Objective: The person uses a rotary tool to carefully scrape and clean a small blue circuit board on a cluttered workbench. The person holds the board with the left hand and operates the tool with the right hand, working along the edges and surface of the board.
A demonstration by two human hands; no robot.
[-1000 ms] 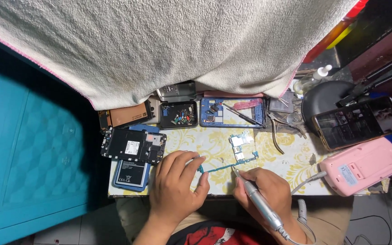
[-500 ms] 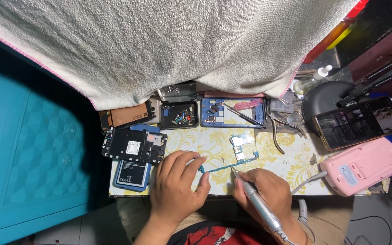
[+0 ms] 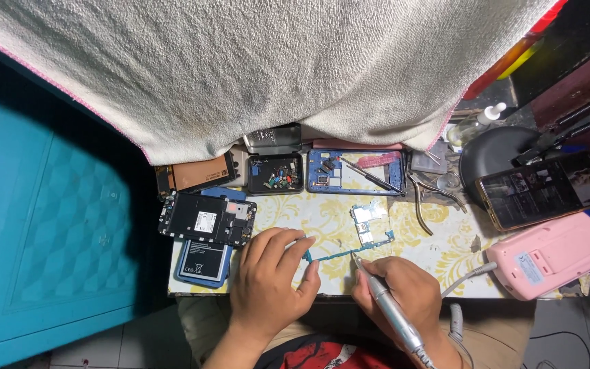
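Teal circuit strip [image 3: 339, 254] lies between left hand [image 3: 271, 280] and pen tool [image 3: 389, 309].

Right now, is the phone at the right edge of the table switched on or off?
On. The phone lies face up beside the pink device, and its screen glows with pictures.

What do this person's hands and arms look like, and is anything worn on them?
Both the left hand and right hand are bare: no gloves, and no rings or watch that I can see. The forearms show no sleeves. The fingers have short nails.
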